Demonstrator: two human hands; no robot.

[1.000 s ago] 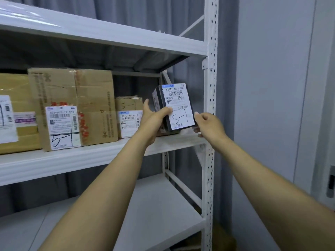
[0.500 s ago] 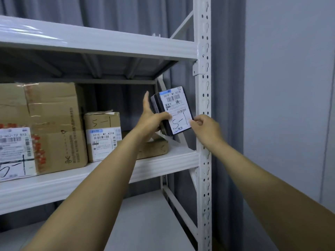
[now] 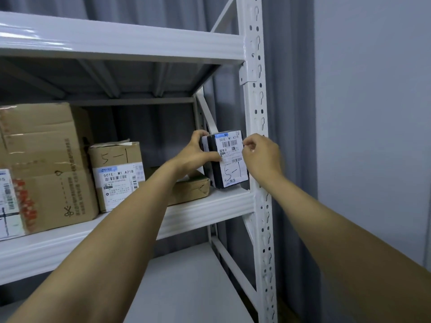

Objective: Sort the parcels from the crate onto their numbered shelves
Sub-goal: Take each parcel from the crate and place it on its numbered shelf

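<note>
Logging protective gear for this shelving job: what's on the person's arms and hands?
The left forearm and right forearm are bare, with no sleeves in view. The left hand and right hand wear no gloves, and no watch, ring or band shows on either.

Grey curtain [image 3: 290,113] and pale wall [image 3: 373,113]
Curtain hangs behind the white rack post [image 3: 250,106] (in long folds); wall lies right of it.
</note>
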